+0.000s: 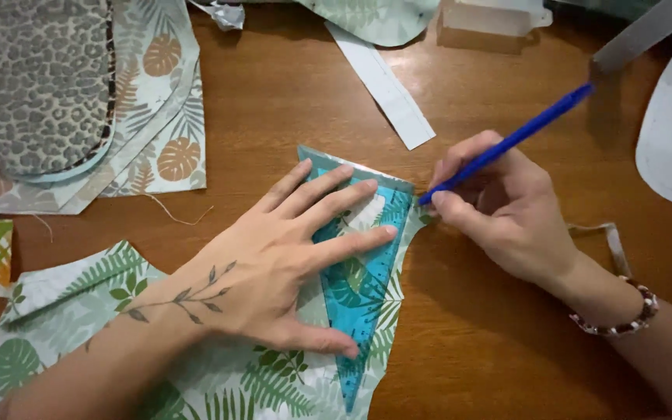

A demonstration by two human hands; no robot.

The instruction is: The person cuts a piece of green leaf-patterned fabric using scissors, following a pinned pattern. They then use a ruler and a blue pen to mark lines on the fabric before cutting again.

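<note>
1. Two hands in frame. Left hand [274,257], centre, lies flat with fingers spread, gripping nothing, pressing one translucent teal plastic set square [355,299].
2. Set square rests on one leaf-print pale green fabric piece [219,381], lower centre-left.
3. Right hand [507,210], centre-right, pinches one blue plastic pen [523,134], tip at the square's upper right edge.
4. One leopard-print oval fabric piece [40,78], upper left.
5. One white paper strip [383,85], top centre.
6. One beaded bracelet [624,315], right wrist.
</note>
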